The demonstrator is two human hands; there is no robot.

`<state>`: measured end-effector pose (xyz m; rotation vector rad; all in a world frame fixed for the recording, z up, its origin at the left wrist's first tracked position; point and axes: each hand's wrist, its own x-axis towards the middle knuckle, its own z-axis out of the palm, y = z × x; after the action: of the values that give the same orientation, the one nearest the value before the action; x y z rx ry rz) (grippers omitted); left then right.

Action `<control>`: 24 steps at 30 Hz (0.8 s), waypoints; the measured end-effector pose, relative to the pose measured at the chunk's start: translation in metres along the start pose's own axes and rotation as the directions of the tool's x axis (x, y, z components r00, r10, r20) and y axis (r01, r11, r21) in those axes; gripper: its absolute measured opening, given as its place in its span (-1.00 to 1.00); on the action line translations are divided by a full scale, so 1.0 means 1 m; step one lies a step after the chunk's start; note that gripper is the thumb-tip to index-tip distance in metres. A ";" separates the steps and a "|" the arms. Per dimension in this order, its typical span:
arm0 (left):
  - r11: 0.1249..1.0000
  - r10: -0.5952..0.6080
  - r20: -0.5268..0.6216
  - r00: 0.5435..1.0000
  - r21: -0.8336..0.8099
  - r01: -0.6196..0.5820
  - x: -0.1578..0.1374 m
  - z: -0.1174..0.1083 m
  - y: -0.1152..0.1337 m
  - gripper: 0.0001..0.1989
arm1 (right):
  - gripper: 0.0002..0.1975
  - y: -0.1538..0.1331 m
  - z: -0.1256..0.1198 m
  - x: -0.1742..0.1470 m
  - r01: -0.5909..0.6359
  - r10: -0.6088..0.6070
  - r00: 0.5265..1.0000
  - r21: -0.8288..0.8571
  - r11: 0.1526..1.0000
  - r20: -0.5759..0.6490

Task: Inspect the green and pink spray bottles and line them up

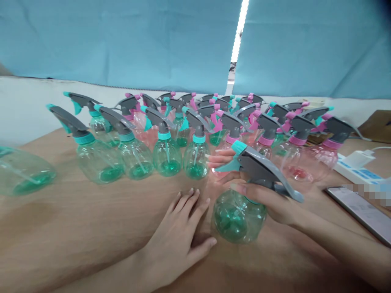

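Note:
My right hand (262,193) grips a spray bottle (238,219) around its neck, below the grey head with its turquoise nozzle and trigger. The bottle is clear green and leans a little, close to the table surface; whether it touches the wood I cannot tell. Flat on the table, fingers spread, my left hand (180,232) lies just left of that bottle and holds nothing. Beyond my hands stands a front row of similar bottles, among them a green spray bottle (197,158) and a pink-collared spray bottle (265,130).
Several more green and pink spray bottles crowd the back of the wooden table (76,228). Another green bottle (27,171) is at the far left. At right are a phone (360,207) and a white power strip (360,171) with a plugged-in charger (360,158). A blue cloth (122,44) hangs behind.

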<state>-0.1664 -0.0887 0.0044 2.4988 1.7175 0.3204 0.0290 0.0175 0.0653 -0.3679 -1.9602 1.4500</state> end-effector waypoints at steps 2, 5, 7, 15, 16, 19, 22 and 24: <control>1.000 0.000 -0.001 1.000 0.005 0.000 0.000 0.000 0.000 -0.35 | -0.85 0.000 0.000 0.000 0.004 -0.004 1.000 0.010 1.000 -0.017; 1.000 0.007 -0.016 1.000 0.004 -0.007 -0.001 0.001 0.000 -0.36 | -0.82 0.000 0.001 -0.001 -0.003 0.005 0.999 0.032 0.999 -0.048; 1.000 0.010 -0.026 1.000 -0.002 -0.010 -0.001 0.001 -0.001 -0.36 | -0.75 0.000 0.002 -0.001 -0.007 0.009 0.999 0.050 0.999 -0.044; 1.000 0.012 -0.028 1.000 -0.013 -0.012 -0.003 0.002 0.000 -0.36 | -0.91 0.006 -0.001 -0.004 -0.075 0.076 0.991 0.016 0.997 -0.111; 1.000 0.011 -0.029 1.000 -0.014 -0.011 -0.003 0.002 0.000 -0.35 | -0.91 0.005 0.000 -0.004 -0.063 0.065 0.993 0.023 0.998 -0.093; 1.000 0.012 -0.030 0.999 -0.016 -0.013 -0.003 0.002 -0.001 -0.35 | -0.78 -0.001 0.001 -0.001 -0.008 0.009 0.999 0.010 1.000 -0.046; 1.000 0.009 -0.024 1.000 -0.013 -0.010 -0.002 0.001 -0.001 -0.36 | -0.72 -0.005 0.000 0.001 0.027 -0.028 0.999 -0.038 0.999 -0.030; 1.000 0.006 -0.021 1.000 -0.008 -0.006 -0.002 0.001 0.000 -0.36 | -0.73 -0.005 -0.001 0.001 0.035 -0.036 0.999 -0.037 0.999 -0.011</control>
<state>-0.1672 -0.0900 0.0035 2.5044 1.7125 0.3543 0.0297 0.0177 0.0703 -0.3559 -1.9766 1.3875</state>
